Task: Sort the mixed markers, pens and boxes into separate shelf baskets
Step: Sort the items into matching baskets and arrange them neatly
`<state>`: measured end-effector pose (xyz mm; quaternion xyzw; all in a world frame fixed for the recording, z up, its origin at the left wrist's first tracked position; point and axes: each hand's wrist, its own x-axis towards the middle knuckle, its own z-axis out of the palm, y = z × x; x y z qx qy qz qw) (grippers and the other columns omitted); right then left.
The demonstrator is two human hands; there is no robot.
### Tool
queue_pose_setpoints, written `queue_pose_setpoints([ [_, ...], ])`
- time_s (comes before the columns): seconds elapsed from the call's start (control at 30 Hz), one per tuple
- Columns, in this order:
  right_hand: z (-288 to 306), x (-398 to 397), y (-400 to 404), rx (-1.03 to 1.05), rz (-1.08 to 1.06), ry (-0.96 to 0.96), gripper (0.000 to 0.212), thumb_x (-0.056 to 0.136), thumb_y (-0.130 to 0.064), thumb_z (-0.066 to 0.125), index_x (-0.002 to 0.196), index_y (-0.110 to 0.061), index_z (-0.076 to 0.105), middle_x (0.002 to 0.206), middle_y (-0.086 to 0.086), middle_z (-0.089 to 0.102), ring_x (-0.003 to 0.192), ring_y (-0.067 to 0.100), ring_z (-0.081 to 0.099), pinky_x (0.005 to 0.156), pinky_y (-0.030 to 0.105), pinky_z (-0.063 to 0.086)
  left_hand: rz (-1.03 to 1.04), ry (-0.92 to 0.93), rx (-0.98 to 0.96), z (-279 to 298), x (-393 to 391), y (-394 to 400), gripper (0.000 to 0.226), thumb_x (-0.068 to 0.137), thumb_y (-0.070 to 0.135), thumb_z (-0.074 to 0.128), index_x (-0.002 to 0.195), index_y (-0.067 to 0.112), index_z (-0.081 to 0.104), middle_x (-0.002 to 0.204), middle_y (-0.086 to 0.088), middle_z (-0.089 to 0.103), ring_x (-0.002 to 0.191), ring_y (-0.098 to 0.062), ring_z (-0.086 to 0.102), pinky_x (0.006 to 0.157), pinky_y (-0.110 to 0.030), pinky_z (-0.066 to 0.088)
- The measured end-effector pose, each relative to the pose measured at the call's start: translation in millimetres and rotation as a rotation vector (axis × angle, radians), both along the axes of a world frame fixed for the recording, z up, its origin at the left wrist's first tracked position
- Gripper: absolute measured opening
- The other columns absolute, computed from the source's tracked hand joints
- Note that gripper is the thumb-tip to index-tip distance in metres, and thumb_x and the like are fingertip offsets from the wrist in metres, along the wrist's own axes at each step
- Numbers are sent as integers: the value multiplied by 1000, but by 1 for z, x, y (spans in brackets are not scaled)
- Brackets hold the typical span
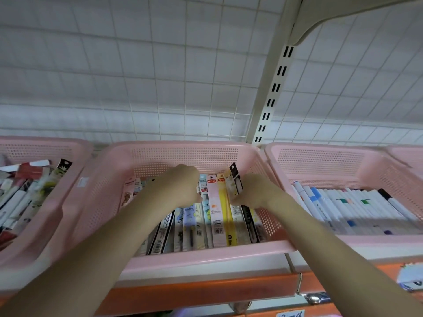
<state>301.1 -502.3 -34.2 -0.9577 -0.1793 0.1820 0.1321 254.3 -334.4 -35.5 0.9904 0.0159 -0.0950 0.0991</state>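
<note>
Three pink shelf baskets stand side by side. The middle basket holds several long flat pen boxes laid in a row. My left hand reaches into it with fingers curled down onto the boxes at the back. My right hand grips a tilted box with a black-and-white end at the right side of the row. The right basket holds several white markers lying side by side. The left basket holds a jumble of pens, markers and boxes.
A white wire grid forms the shelf back, with a slotted upright post between bays. An orange shelf edge runs below the baskets, with a metal hook and price labels at the right.
</note>
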Motion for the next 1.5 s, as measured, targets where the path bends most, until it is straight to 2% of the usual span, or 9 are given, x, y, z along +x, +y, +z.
queue_pose_setpoints([
  [0.13,-1,-3,0,-12,-42,-148,52,98,-42,36,54,-14,37,53,1,40,50,14,41,61,26,42,-6,22,5,-3,-5,2,29,84,34,66,91,19,42,92,-1,47,83,-18,46,80,-31,46],
  [0.33,7,-10,2,-114,-143,-201,15,88,-23,54,84,-12,46,94,6,54,98,27,56,76,32,46,-31,10,7,0,-5,-1,33,83,35,68,90,18,41,90,-2,46,79,-19,45,73,-28,42],
  [0.67,6,-1,4,23,-195,-148,15,85,-20,61,86,-6,55,85,7,61,83,22,61,69,29,52,-35,-1,7,2,-5,2,31,82,34,68,91,17,43,89,-2,50,79,-19,51,65,-26,43],
  [0.8,1,-7,3,-124,-151,-76,28,87,-14,58,66,-13,40,69,0,48,78,21,53,48,18,33,-22,6,2,3,-10,9,29,82,35,68,91,18,45,89,-1,48,80,-19,48,75,-30,46],
  [0.87,0,-9,4,-225,-108,-133,8,89,-12,54,86,-5,56,92,5,60,95,25,58,62,21,44,-4,13,5,3,-15,13,28,81,36,68,92,14,55,81,0,51,76,-20,51,70,-29,45],
  [1.0,-1,-14,6,-314,-119,-239,26,92,-11,51,117,-8,58,122,9,58,114,27,56,85,33,49,36,20,38,-1,-26,18,42,81,44,66,66,13,41,66,0,42,62,-17,42,56,-27,32],
  [1.23,-9,-13,-6,-309,-105,-330,28,96,-9,42,121,-11,54,118,7,62,108,26,61,79,32,50,129,32,-22,-5,-40,0,42,85,46,59,105,9,62,102,-6,60,90,-20,58,68,-27,41],
  [1.4,-10,-3,-17,-359,161,-194,30,96,-19,37,122,-14,52,110,3,62,102,20,60,85,31,51,167,-68,-66,5,-43,-14,33,88,38,59,95,7,61,94,-6,58,87,-23,56,68,-29,42],
  [1.5,-4,0,-9,-311,301,-145,25,100,-34,32,102,-18,52,78,-8,57,71,5,54,68,19,44,222,-194,-110,13,-55,-2,26,89,32,60,81,8,54,82,-6,55,81,-25,53,65,-30,40],
])
